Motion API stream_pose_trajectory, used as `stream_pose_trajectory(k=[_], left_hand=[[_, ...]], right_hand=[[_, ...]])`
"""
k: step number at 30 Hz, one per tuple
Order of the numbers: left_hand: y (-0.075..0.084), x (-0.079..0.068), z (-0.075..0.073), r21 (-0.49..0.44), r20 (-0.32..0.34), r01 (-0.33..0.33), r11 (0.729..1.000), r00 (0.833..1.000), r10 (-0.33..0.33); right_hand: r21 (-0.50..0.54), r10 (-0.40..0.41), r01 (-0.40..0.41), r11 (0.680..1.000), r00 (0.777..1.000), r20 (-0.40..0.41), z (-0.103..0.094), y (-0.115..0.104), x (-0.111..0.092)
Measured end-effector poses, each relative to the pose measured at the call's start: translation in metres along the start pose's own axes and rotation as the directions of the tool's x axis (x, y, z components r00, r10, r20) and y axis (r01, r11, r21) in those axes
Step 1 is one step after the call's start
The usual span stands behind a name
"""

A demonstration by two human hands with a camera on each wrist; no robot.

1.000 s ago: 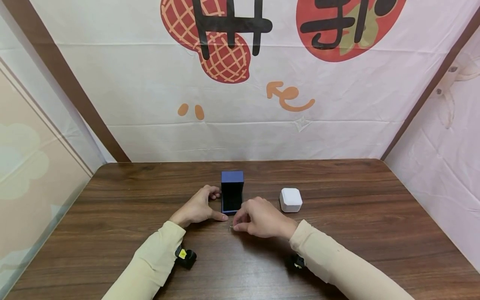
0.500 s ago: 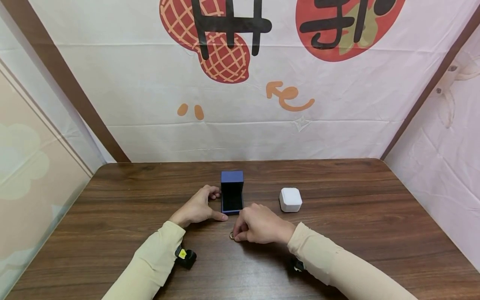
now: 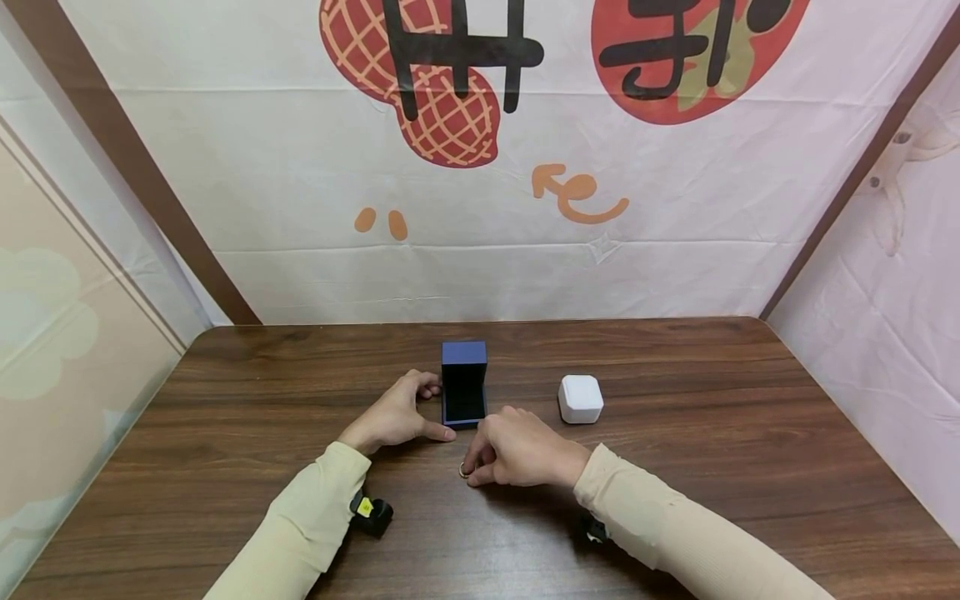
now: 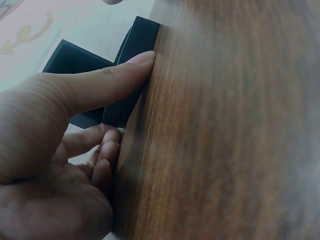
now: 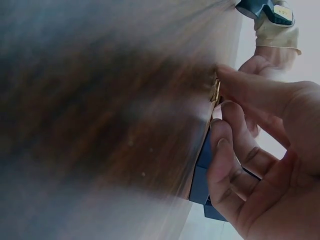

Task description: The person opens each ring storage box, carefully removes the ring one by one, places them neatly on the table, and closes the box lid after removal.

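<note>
A blue ring box (image 3: 464, 354) with a dark inside stands open on the table. My left hand (image 3: 393, 414) rests at its left side; the straight thumb lies along the box's front lower edge, and the other fingers are loosely bent near the side. In the left wrist view that thumb (image 4: 112, 82) crosses in front of the dark box (image 4: 137, 42). My right hand (image 3: 517, 450) pinches a small gold ring (image 3: 463, 471) low at the tabletop, just in front of the box. The right wrist view has the ring (image 5: 215, 91) at the fingertips, partly hidden.
A white rounded box (image 3: 581, 399), shut, stands right of the blue box, behind my right hand. Wood-grain tabletop (image 3: 712, 433) surrounds everything. A printed cloth (image 3: 300, 167) hangs along the table's far edge.
My right hand has come down toward me with the ring, from close by the blue box to a spot nearer the table's front. The left hand and both boxes have stayed put.
</note>
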State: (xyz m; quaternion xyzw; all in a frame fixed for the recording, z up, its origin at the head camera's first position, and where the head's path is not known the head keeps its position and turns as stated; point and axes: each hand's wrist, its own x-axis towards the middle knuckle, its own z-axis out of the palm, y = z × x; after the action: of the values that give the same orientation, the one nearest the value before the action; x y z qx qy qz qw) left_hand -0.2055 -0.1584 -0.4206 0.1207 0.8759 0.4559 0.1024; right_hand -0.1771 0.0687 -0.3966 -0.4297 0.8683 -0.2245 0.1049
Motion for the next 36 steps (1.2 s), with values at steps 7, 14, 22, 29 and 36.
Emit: stream_pose_trajectory(k=[7, 14, 22, 29, 36], left_hand=[[0.000, -0.001, -0.001, -0.013, 0.005, -0.002, 1.000, 1.000, 0.002], [-0.002, 0.002, 0.000, -0.009, -0.006, -0.015, 1.000, 1.000, 0.015], [-0.002, 0.003, -0.001, -0.015, -0.002, 0.002, 1.000, 1.000, -0.003], [-0.001, 0.002, -0.002, -0.016, -0.007, -0.005, 1.000, 1.000, 0.005], [0.000, 0.000, -0.001, -0.022, 0.007, -0.006, 1.000, 1.000, 0.006]], right_hand=[[0.132, 0.059, -0.047, 0.990, 0.994, -0.087, -0.009, 0.009, 0.001], [0.311, 0.257, -0.160, 0.937, 0.919, -0.299, -0.027, 0.027, 0.004], [0.492, 0.455, -0.271, 0.827, 0.836, -0.305, -0.044, 0.036, 0.017], [0.634, 0.540, -0.334, 0.698, 0.827, -0.159, -0.047, 0.044, 0.032], [0.693, 0.552, -0.387, 0.608, 0.834, -0.019, -0.045, 0.052, 0.047]])
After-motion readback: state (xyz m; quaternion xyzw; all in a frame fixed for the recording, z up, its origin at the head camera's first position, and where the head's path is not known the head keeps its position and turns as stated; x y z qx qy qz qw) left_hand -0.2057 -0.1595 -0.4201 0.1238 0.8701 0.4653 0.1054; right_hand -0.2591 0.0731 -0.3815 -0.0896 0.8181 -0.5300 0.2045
